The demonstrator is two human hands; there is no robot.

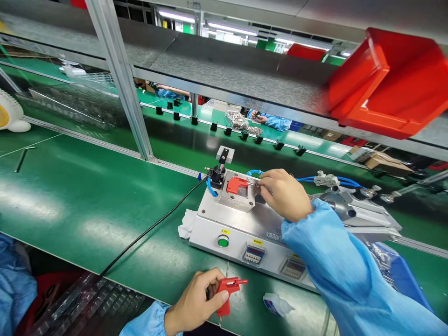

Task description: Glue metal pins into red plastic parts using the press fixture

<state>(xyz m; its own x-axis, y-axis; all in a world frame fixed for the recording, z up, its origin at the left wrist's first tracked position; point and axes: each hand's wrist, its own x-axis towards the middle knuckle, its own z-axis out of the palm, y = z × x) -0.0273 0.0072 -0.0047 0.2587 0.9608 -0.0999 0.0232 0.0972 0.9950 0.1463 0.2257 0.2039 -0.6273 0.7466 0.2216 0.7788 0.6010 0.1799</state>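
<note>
My left hand [198, 301] is closed around a small red plastic part [227, 289] near the front edge of the green bench. My right hand [283, 193] reaches over a grey metal fixture machine [224, 224], its fingers pinched on something thin beside a second red part [237, 185] that sits in the fixture's nest. What the right fingers hold is too small to name. Both arms wear blue sleeves.
A black cable [154, 228] runs from the machine toward the front left. A green button [223, 241] and two counters are on the machine's front. White cloth [187, 226], a small packet [276, 305], a clear tray [87, 303], red bins [392, 81] overhead. Other workers' hands beyond the conveyor [168, 135].
</note>
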